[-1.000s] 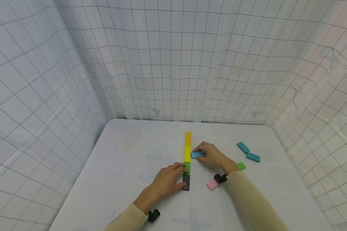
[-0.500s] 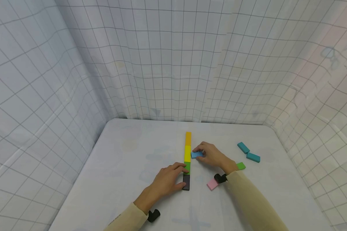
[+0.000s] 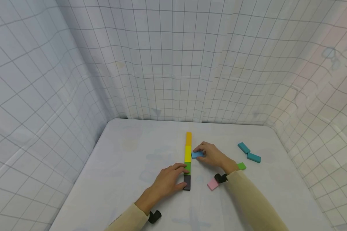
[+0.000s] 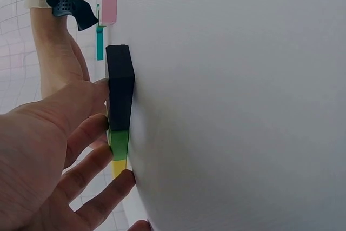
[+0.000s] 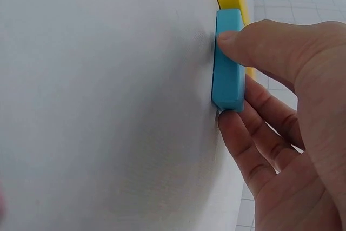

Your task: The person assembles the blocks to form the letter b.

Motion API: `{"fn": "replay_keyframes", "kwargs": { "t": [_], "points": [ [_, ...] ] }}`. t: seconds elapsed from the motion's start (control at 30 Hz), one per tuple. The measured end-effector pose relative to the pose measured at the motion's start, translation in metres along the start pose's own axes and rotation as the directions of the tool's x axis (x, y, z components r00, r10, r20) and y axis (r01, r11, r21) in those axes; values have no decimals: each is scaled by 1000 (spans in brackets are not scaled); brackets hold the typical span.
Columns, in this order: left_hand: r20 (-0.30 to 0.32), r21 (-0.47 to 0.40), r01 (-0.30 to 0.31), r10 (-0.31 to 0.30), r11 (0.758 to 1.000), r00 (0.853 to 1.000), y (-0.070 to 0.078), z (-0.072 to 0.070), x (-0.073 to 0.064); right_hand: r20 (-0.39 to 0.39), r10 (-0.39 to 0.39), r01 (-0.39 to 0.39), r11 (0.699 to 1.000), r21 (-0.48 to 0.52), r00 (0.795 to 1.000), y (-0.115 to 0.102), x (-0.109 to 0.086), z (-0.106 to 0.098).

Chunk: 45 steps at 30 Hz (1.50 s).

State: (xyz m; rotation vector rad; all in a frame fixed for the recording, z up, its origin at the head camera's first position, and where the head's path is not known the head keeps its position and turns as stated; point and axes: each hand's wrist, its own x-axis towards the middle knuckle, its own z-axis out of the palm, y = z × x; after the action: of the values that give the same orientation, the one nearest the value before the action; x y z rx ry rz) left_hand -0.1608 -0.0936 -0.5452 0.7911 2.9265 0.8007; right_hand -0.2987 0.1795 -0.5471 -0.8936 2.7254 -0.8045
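Note:
A straight row on the table has an orange block (image 3: 189, 138) at the far end, then a yellow block (image 3: 188, 154), a green block (image 3: 188, 168) and a black block (image 3: 187, 187). My left hand (image 3: 166, 180) rests at the row's near part, fingertips on the green block and thumb against the black one; its fingers look relaxed. With thumb and fingers, my right hand (image 3: 215, 156) pinches a light blue block (image 5: 228, 74), which lies crosswise with one end against the yellow block's right side.
Two teal blocks (image 3: 253, 157) lie at the right, almost touching. A light green block (image 3: 241, 166) is partly hidden by the right wrist. Beside the black wrist camera mount (image 3: 220, 178) sits a pink block (image 3: 212, 184). White gridded curtains (image 3: 173, 64) enclose the white table (image 3: 133, 141).

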Motion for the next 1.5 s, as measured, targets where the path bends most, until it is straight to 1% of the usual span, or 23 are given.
{"fn": "replay_keyframes", "kwargs": {
  "t": [0.37,0.5,0.73,1.03,1.3,1.5],
  "points": [
    [18,3,11,-11,1000,1000,0,5,2,1,-1,1,1000,6,1000,1,-4,-1],
    [18,7,11,-11,1000,1000,1,5,2,-5,-5,5,1000,-9,1000,3,-7,0],
    [21,5,17,-17,1000,1000,2,3,1,-19,14,-14,1000,-27,1000,2,-14,0],
    [18,-5,11,-11,1000,1000,4,-2,1,-40,0,-3,996,-88,999,5,-30,-3],
    [23,-23,18,-17,1000,1000,1,-1,2,-54,22,-27,996,-85,998,6,-49,-7],
    [24,-30,22,-21,999,999,2,-3,2,-66,14,-19,997,-77,998,6,-63,-10]
  ]
}}
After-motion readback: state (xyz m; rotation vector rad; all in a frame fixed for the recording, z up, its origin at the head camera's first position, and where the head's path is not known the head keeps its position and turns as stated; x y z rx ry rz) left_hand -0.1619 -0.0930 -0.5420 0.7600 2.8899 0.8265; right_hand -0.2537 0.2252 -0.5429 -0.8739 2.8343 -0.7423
